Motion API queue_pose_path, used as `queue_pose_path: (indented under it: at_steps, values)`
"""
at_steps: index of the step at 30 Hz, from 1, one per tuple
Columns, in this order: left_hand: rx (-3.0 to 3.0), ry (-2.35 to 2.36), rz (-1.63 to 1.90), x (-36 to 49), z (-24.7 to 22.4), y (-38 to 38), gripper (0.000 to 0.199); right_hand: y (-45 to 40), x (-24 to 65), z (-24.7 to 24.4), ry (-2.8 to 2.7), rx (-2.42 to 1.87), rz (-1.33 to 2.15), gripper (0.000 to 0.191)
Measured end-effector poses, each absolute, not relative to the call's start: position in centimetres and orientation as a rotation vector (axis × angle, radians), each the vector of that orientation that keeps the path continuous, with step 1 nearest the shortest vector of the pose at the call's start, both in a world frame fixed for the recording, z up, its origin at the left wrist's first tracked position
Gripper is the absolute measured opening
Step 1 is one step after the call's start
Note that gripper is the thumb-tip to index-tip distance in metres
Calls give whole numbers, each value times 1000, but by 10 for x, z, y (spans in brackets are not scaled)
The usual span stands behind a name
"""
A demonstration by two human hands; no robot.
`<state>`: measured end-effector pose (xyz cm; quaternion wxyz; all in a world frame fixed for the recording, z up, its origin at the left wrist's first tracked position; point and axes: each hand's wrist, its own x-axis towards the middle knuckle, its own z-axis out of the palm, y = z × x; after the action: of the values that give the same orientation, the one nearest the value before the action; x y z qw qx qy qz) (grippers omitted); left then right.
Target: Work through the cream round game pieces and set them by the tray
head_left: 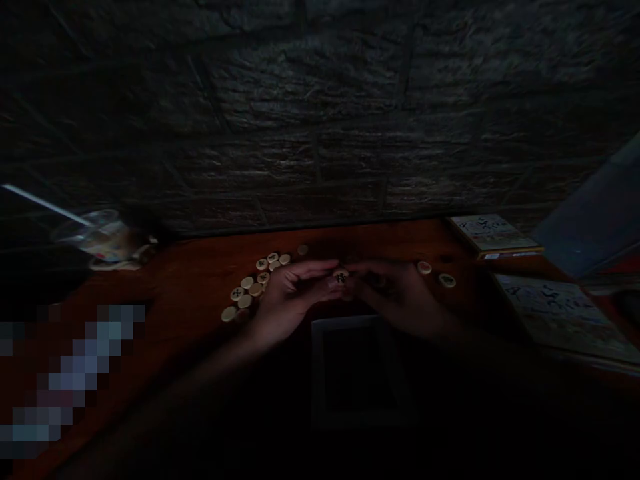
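My left hand [287, 300] and my right hand [403, 297] meet over the dark wooden table. Between their fingertips is a round, pale xiangqi piece [341, 275] with a dark character facing me. Fingers of both hands are closed on it from either side. Beside my left hand lies a cluster of several more xiangqi pieces [247, 283], some showing a character and some a plain face. Past my right hand are two pieces, one with a reddish mark [425, 267] and one with a dark mark [447, 280]. Dim light hides whatever lies under my palms.
A pale-rimmed, box-like tray [318, 373] is just below my hands. Two flat printed boxes [493, 230] [565, 310] lie at the right. A clear cup with a straw [107, 237] stands at the left, near the stone wall [320, 120]. A blurred-out patch covers the lower left.
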<state>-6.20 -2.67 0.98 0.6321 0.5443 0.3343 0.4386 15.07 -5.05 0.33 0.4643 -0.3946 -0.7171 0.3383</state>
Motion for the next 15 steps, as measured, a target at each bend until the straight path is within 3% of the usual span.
queue_pose_path:
  at_steps: [10, 15]
  values:
    - [1528, 767, 1065, -63, 9, -24, 25, -53, 146, 10, -1742, -1043, 850, 13]
    - [1571, 700, 1086, -60, 13, -31, 21, -53, 145, 8, -1717, -1010, 808, 23]
